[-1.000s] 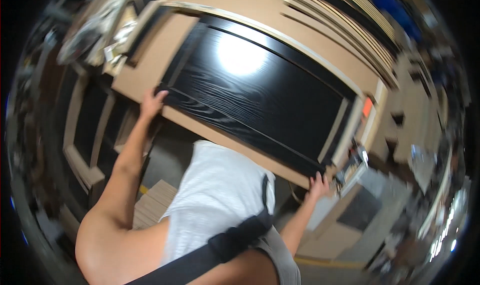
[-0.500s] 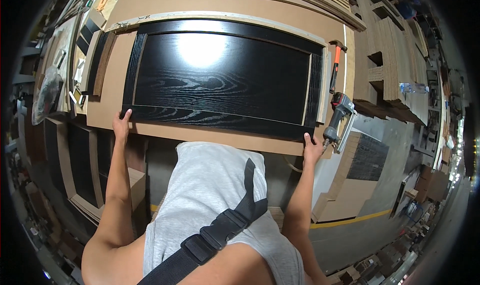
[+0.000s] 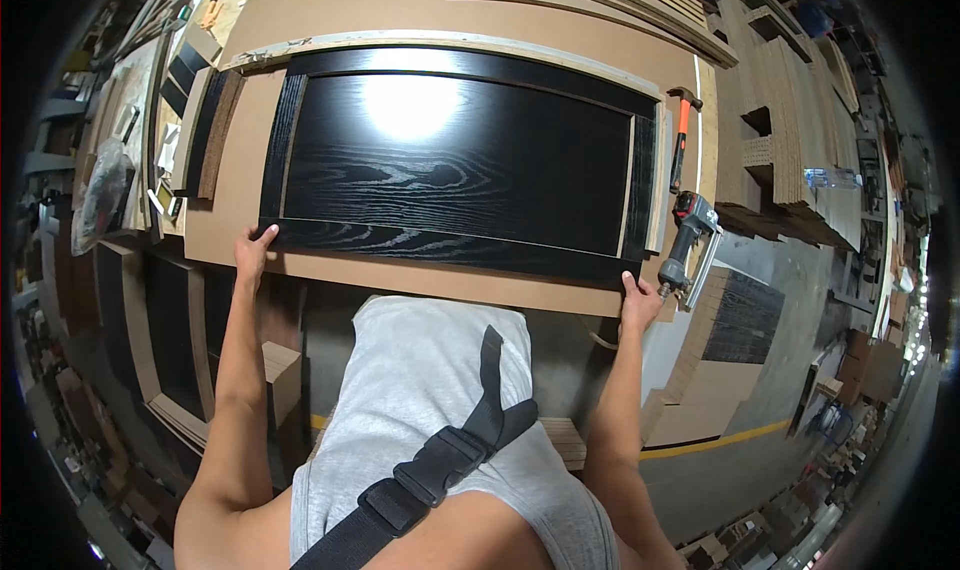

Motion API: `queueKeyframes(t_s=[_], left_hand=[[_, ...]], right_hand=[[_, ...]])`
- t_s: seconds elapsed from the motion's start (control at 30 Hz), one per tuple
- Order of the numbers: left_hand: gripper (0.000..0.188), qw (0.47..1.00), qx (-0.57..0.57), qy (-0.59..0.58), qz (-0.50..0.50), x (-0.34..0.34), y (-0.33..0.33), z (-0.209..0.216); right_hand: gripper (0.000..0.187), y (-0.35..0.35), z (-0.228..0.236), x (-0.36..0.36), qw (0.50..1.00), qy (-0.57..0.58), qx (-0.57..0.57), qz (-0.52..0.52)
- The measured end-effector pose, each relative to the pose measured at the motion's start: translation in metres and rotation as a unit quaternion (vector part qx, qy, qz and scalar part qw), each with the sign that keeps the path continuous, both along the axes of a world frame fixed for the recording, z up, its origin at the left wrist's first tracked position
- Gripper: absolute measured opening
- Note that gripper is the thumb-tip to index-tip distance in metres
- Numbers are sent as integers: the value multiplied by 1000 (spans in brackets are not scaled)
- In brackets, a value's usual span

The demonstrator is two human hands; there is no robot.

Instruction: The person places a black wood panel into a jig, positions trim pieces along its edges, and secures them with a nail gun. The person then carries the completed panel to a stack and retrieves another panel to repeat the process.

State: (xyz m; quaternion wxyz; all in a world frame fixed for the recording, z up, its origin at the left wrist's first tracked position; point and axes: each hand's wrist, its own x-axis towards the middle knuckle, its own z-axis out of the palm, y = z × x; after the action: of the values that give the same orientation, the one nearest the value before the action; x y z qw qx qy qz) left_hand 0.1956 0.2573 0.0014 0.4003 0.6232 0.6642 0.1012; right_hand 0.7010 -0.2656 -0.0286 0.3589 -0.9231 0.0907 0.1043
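So here's a big black wood-grain door panel [image 3: 455, 165] lying flat on a brown fiberboard sheet [image 3: 240, 185] that covers the workbench. The panel has a recessed center and a raised frame, with thin pale strips along the edges, and a shop light glares off the middle of it.

Left hand [image 3: 253, 252] is on the near left corner, fingers curled over the bottom rail with the thumb under the edge, so it's gripping the panel. Right hand [image 3: 638, 305] does the same at the near right corner, fingers closed on the edge. Grabbing both near corners makes sense for something this wide, since it keeps the panel square and stops it pivoting when it gets nudged around.

The tools sit off to the right, just beside the panel and within easy reach of the right hand: a nail gun [image 3: 688, 242] lying near the bench edge, and an orange-handled hammer [image 3: 680, 135] further up, close to the panel's right rail. More dark strips [image 3: 205, 130] lie on the left side of the bench, and stacked boards [image 3: 600, 5] run along the far side.
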Motion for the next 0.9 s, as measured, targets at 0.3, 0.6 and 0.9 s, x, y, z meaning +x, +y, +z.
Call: queueKeyframes(t_s=[0.3, 0.6, 0.9], left_hand=[[67, 969, 173, 160, -70, 16, -9, -4], [80, 819, 255, -79, -508, 297, -217, 25], [73, 677, 288, 13, -677, 350, -284, -6]], right_hand=[[38, -9, -9, 8, 996, 27, 77, -30], [41, -7, -8, 9, 1000, 15, 3, 4], [45, 4, 23, 6, 998, 10, -54, 34]])
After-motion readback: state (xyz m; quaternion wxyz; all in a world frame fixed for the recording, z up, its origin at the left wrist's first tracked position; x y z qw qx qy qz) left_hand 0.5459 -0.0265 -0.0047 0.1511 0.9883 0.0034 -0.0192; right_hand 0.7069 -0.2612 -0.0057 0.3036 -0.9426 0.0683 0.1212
